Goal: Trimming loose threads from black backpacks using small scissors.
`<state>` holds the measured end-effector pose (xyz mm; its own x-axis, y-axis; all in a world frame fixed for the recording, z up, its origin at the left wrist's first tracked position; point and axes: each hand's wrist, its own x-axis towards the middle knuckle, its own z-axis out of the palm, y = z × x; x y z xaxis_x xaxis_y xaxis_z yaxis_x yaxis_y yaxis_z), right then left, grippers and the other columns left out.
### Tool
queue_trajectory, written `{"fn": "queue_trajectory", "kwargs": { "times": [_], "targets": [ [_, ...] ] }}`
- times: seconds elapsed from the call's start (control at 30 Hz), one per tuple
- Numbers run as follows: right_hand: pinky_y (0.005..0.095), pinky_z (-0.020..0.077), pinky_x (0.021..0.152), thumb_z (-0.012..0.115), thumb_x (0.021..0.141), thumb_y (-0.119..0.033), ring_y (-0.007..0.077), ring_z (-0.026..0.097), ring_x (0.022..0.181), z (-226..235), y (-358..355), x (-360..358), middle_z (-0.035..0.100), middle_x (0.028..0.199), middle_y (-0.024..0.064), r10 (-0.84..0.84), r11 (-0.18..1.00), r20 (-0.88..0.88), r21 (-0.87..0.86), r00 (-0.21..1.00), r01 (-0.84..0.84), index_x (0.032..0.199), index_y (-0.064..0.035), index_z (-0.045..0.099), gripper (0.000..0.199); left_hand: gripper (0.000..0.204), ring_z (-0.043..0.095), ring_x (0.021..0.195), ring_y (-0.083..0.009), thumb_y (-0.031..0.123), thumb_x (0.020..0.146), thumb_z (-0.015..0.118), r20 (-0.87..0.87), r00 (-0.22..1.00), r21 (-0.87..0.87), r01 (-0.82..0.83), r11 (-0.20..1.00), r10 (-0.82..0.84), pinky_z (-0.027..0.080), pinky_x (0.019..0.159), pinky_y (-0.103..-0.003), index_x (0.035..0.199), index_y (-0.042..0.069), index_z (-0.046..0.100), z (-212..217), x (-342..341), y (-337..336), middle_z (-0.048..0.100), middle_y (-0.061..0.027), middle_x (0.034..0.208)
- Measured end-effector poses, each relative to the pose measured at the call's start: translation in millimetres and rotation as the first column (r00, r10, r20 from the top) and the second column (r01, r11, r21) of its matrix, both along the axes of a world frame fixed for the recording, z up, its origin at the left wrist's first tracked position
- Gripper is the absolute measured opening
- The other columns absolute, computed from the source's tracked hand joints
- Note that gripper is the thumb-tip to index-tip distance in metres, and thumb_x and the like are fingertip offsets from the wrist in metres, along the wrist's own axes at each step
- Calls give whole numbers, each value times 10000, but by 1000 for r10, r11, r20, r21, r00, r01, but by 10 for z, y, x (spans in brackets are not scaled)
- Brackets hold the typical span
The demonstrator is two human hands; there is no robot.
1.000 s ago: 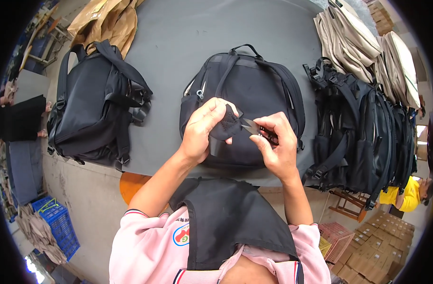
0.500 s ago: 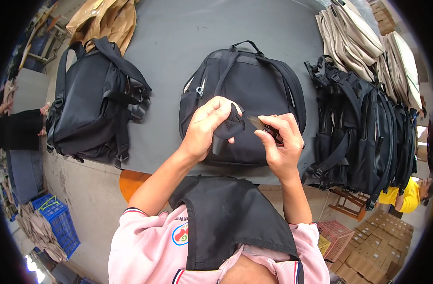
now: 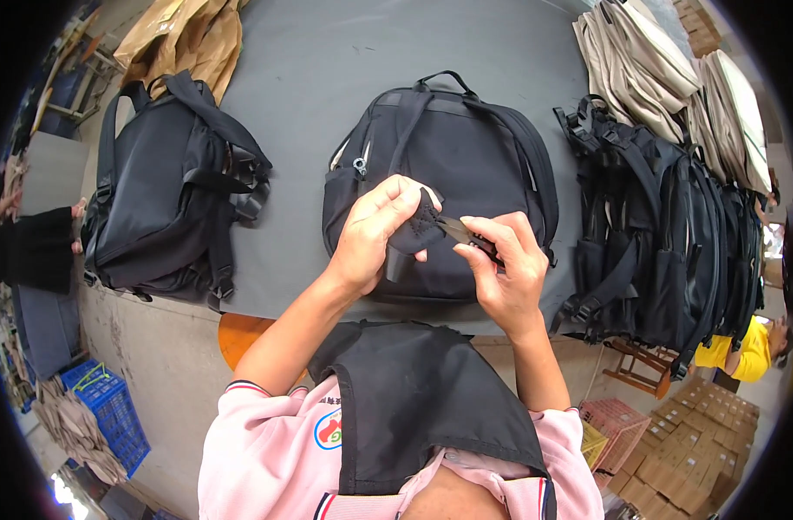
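Note:
A black backpack (image 3: 466,156) lies on the grey table in front of me, its top handle at the far side. My left hand (image 3: 375,230) is closed on one of its shoulder straps (image 3: 420,224), lifting a rounded, perforated-looking part of it above the bag. My right hand (image 3: 509,264) grips a pair of thread snips (image 3: 470,236) between thumb and fingers. The pointed blades reach left to the edge of the strap piece; whether they touch it I cannot tell. A webbing end hangs below my left hand.
Another black backpack (image 3: 158,191) lies at the table's left edge, near brown wrapping paper (image 3: 184,43). Several black backpacks (image 3: 665,217) and beige bags (image 3: 635,65) are piled on the right. A blue crate (image 3: 110,416) stands on the floor. A person in yellow (image 3: 743,351) is at far right.
My right hand has moved slightly left, bringing the snips' blades up to the strap piece. My left hand keeps its hold, with the piece turned a little.

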<state>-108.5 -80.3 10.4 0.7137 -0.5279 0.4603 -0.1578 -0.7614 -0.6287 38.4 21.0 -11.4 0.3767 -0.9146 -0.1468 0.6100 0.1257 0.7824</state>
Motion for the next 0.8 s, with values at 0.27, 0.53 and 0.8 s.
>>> {"fn": "queue_trajectory", "kwargs": {
  "times": [0.27,0.53,0.8],
  "targets": [
    [308,415,517,723,680,-59,211,531,572,24,22,49,540,729,54,18,999,-44,-49,999,-21,912,-71,646,246,233,561,725,-89,228,966,438,-18,999,22,28,999,-28,486,534,-231,916,34,556,-18,-11,19,568,-47,908],
    [272,435,549,678,734,-8,167,555,610,-12,-6,117,542,759,70,32,983,10,178,999,-34,885,-24,625,161,225,566,667,-101,237,953,466,40,999,32,-14,999,13,487,539,-225,915,34,553,5,26,-25,582,-60,903],
    [323,474,770,691,743,-69,231,587,889,-604,-421,243,534,984,109,106,880,-169,475,980,-13,1083,-54,578,358,232,538,528,-102,206,954,443,43,990,18,-135,991,135,454,522,-219,901,9,554,20,207,45,585,-69,800]
  ]
}}
